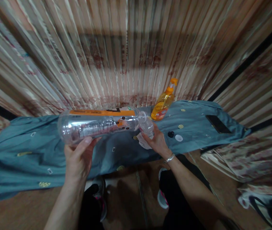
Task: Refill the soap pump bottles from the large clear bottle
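Note:
A large clear plastic bottle [97,125] with an orange-edged label is held almost level above the cloth, its neck pointing right. My left hand [78,156] is closed around its lower side near the base. My right hand [158,140] grips a small clear plastic container [147,125] against the bottle's mouth. Whether the two are joined cannot be made out. Beneath that container hangs a crumpled white tissue [144,141], touching or close to my right fingers. A black cap [171,134] and a white cap [178,138] lie to the right of this hand.
A pump bottle of orange liquid [162,103] stands at the back of the teal cloth [113,159] covering the narrow surface. A dark flat phone-like object [218,124] lies at the right. Striped curtains [126,64] hang close behind, with dark poles at the sides.

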A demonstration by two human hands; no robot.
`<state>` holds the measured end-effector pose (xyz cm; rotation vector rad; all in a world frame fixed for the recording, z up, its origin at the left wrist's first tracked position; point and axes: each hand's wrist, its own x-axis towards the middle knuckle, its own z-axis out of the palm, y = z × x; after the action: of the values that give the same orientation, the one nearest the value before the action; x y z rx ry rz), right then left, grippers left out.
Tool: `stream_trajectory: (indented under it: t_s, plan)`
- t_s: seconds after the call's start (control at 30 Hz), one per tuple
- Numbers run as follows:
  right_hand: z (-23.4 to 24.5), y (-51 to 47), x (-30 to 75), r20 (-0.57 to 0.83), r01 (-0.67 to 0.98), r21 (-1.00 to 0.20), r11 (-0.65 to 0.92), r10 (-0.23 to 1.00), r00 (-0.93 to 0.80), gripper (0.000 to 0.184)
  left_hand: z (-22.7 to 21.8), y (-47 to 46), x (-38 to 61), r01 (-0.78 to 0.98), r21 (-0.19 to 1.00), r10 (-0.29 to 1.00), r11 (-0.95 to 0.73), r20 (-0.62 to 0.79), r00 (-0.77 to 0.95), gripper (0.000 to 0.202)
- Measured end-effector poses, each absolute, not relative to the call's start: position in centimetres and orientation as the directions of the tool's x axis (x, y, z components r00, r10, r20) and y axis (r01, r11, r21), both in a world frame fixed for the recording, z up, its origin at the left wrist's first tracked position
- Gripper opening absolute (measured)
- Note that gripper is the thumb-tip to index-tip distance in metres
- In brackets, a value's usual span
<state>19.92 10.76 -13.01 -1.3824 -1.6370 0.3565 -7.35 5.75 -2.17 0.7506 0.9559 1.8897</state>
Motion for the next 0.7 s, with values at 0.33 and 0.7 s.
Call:
stream_trajectory:
  t_s: [0.33, 0.7]
  plan:
    - [-13.1, 10.8, 19.9, 0.464, 0.622, -0.71, 0.33, 0.884, 0.061, 0.066, -2.2, 5.7, -6.8, -0.508, 0.796, 0.879, -0.329, 0.062, -0.472, 0.044]
    - [-13.1, 10.7, 20.0, 0.458, 0.623, -0.714, 0.318, 0.886, 0.073, 0.067, -1.4, 5.1, -6.1, -0.547, 0.801, 0.903, -0.244, -0.018, -0.429, 0.064]
